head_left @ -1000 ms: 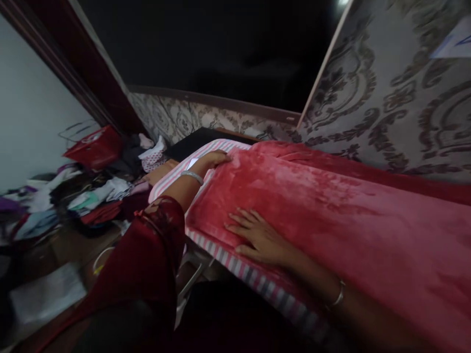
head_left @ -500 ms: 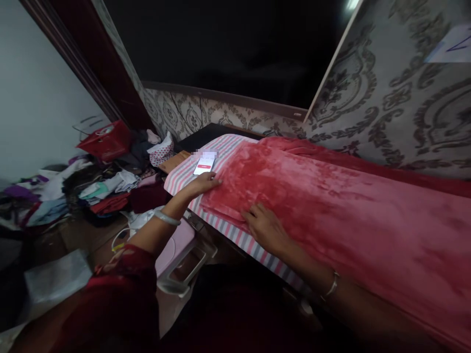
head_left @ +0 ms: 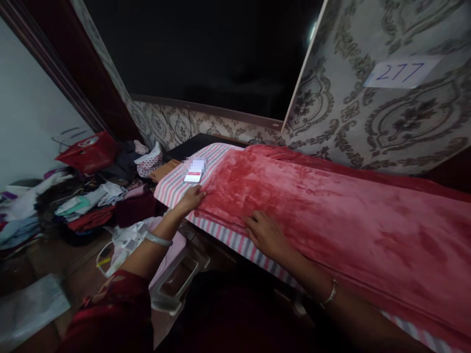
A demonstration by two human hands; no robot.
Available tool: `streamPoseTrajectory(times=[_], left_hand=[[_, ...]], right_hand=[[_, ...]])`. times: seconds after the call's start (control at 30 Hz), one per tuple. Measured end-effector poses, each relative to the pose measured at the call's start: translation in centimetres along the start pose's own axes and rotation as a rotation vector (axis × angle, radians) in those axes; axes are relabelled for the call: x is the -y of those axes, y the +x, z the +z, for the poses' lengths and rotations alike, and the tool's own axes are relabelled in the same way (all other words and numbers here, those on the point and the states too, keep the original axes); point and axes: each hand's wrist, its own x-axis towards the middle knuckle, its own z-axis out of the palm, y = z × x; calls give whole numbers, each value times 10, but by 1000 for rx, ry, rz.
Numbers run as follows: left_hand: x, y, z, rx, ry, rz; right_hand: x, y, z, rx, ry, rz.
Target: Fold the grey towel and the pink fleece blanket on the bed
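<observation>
"Where was the red plush blanket (head_left: pixel 312 211)?"

"On pink-grey-white striped cloth (head_left: pixel 171 189), its right end cut off from view."

"And you?"

"My left hand (head_left: pixel 191 198) lay at its left edge, my right hand (head_left: pixel 265 234) at its near edge; I couldn't tell whether my fingers (head_left: pixel 253 224) pinched it."

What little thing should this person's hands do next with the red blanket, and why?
Perhaps the left hand should gently smooth the red blanket's left end: that hand is at that edge, the right hand is at the front edge, and the blanket looks patchy between them.
</observation>
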Motion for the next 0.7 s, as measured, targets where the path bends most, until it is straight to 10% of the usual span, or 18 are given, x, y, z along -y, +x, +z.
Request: streamPoseTrajectory(times=[0.27,0.5,0.7], left_hand=[[-3,12,-13,71,-140,12],[-44,81,-5,297,-480,-151],[-73,141,22,312,-516,-144]], right_hand=[[-43,12,-17,-1,277,-79],[-97,19,-2,-132,389,8],[-96,9,14,-194,450,45]])
